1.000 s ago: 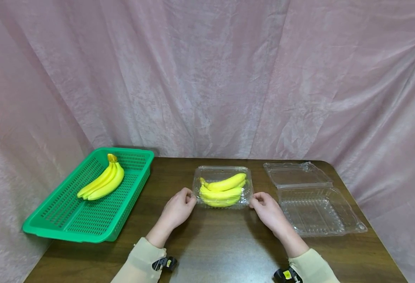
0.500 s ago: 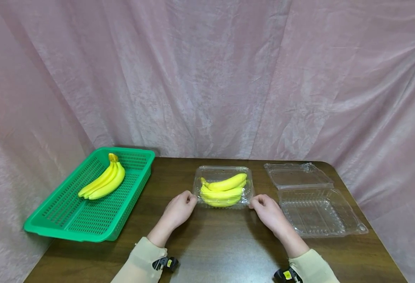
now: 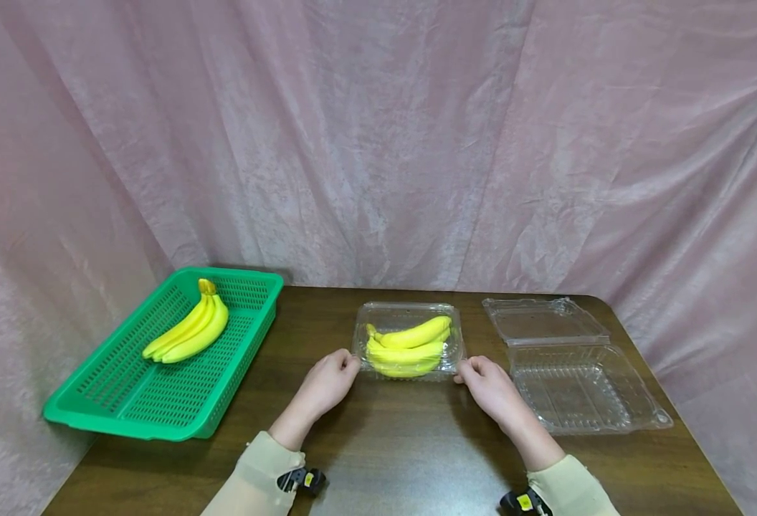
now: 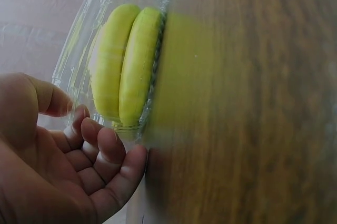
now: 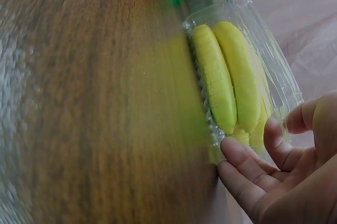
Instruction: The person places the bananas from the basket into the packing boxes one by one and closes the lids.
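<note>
A clear plastic clamshell container [image 3: 411,309] stands on the table with its lid down. Inside it lies a bunch of yellow bananas [image 3: 411,351], visible through the plastic. At the container's near left corner, my left hand [image 3: 328,378] pinches the rim between thumb and forefinger; its other fingers rest along the side wall, as the left wrist view shows. My right hand [image 3: 487,383] pinches the near right corner the same way, with the lower fingers [image 5: 245,163] near the container's base. The container looks level between the two hands.
To the left stands a green perforated plastic basket [image 3: 133,430] holding another bunch of bananas [image 3: 191,330]. On the right a second clear clamshell [image 3: 572,390] lies unfolded, its lid towards the back. A pink curtain [image 3: 378,143] hangs behind the wooden table [image 3: 391,451].
</note>
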### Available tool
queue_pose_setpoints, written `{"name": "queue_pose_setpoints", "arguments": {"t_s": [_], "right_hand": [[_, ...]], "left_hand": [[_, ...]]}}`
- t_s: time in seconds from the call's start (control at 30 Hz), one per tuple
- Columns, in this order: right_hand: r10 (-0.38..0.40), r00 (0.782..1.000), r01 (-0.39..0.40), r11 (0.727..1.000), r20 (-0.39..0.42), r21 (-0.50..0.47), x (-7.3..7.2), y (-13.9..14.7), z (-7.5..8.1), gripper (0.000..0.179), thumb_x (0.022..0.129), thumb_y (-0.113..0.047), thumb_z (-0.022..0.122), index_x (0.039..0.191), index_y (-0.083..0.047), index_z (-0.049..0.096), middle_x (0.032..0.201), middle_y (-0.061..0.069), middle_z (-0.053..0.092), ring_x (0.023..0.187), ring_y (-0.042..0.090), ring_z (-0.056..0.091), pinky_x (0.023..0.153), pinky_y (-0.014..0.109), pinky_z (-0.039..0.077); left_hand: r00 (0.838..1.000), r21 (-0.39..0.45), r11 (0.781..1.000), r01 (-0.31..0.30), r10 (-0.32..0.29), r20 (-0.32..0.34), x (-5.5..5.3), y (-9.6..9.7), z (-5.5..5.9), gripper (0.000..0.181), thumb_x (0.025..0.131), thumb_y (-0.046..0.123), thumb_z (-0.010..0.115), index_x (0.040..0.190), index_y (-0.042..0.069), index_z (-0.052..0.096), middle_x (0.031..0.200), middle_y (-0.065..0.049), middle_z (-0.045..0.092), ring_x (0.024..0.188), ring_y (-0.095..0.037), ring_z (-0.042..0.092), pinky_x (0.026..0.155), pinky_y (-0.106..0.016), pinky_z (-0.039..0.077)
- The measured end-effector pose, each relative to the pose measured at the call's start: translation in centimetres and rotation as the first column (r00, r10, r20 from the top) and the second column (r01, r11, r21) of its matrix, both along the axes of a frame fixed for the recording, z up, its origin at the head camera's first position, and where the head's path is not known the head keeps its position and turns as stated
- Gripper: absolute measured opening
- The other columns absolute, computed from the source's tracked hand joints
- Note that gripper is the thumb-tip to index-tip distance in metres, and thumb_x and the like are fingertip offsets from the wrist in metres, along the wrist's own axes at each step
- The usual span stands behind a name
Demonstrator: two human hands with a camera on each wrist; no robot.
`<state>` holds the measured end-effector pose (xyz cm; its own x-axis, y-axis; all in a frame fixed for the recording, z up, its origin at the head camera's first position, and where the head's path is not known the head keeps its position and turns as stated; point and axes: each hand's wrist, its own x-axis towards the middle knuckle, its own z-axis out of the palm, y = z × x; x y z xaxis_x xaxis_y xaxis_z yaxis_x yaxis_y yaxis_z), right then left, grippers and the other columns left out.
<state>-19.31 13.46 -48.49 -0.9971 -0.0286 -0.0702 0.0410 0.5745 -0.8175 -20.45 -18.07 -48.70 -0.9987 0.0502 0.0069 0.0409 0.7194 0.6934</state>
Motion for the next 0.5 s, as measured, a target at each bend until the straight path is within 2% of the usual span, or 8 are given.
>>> {"name": "queue_pose_setpoints", "arguments": {"t_s": [0.17,0.5], "right_hand": [[0.004,1.0,-0.004,1.0,-0.011,0.007,-0.02,-0.01,0.03,0.029,0.107,-0.027,0.056,0.1,-0.007,0.076,0.105,0.004,0.08,0.117,0.027,0.068,0.096,0.041,0.049],[0.001,1.0,-0.001,1.0,-0.008,-0.01,0.05,0.02,-0.04,0.025,0.106,-0.024,0.058,0.102,-0.007,0.076,0.104,0.003,0.08,0.117,0.027,0.068,0.097,0.042,0.049]], "left_hand": [[1.0,0.03,0.999,0.011,-0.012,0.012,0.02,-0.05,-0.09,0.034,0.11,0.022,0.053,0.076,0.014,0.049,0.07,-0.001,0.042,0.062,-0.019,0.038,0.062,-0.034,0.034],[0.999,0.059,0.998,0.008,-0.011,0.048,-0.07,-0.17,-0.12,0.036,0.111,0.024,0.054,0.077,0.013,0.051,0.07,-0.002,0.044,0.061,-0.02,0.04,0.061,-0.035,0.035]]}}
